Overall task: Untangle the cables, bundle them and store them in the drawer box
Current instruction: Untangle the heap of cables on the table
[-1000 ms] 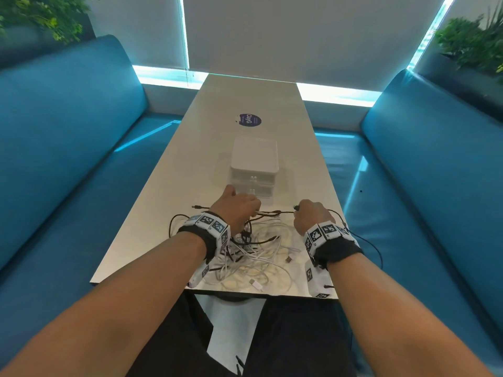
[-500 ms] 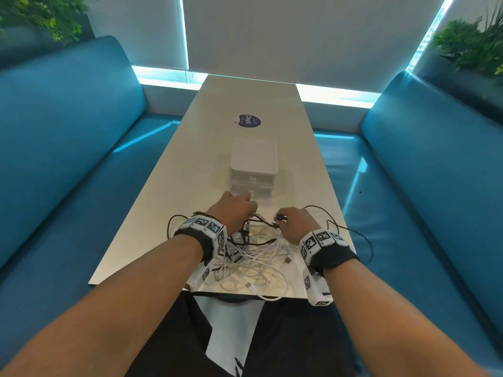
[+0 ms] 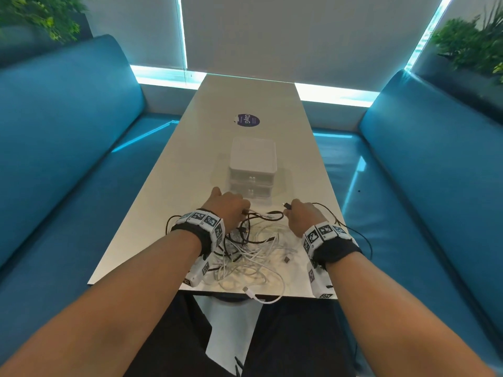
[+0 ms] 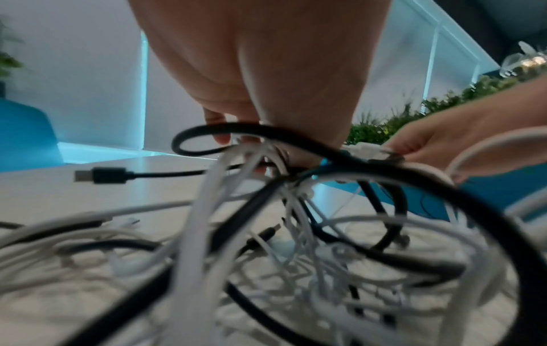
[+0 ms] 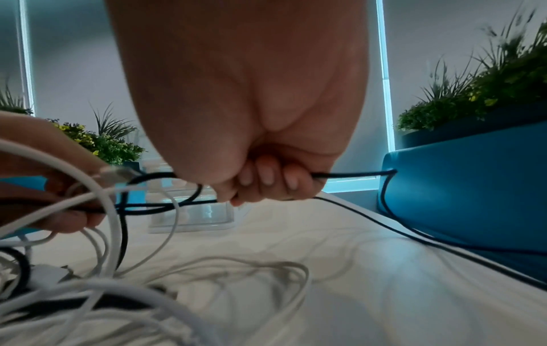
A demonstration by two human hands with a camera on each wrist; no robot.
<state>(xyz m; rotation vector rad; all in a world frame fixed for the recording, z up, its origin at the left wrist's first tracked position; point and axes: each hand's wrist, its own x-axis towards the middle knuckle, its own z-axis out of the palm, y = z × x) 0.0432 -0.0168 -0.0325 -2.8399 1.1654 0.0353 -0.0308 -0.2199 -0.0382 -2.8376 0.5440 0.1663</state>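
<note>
A tangle of white and black cables [image 3: 253, 248] lies on the near end of the white table [image 3: 190, 164]. My left hand [image 3: 227, 209] grips a bunch of black and white strands [image 4: 266, 149] at the top of the tangle. My right hand [image 3: 300, 216] has its fingers [image 5: 266, 179] curled round a thin black cable [image 5: 352, 173], its plug [image 3: 286, 205] sticking out past the thumb. That black cable [image 3: 268, 215] spans between both hands and loops off the table's right edge [image 3: 363, 240]. The clear drawer box [image 3: 253, 170] stands just beyond my hands, drawers shut.
Blue sofas [image 3: 68, 159] flank the table on both sides. A round dark sticker [image 3: 248, 120] lies beyond the box. One white plug [image 3: 249, 291] hangs over the near table edge. A loose black USB plug [image 4: 100, 175] lies left of my left hand. Plants [image 3: 473, 42] stand in the corners.
My right hand came in towards the left hand, then drew back to the right with the black cable. The left hand stayed on the tangle.
</note>
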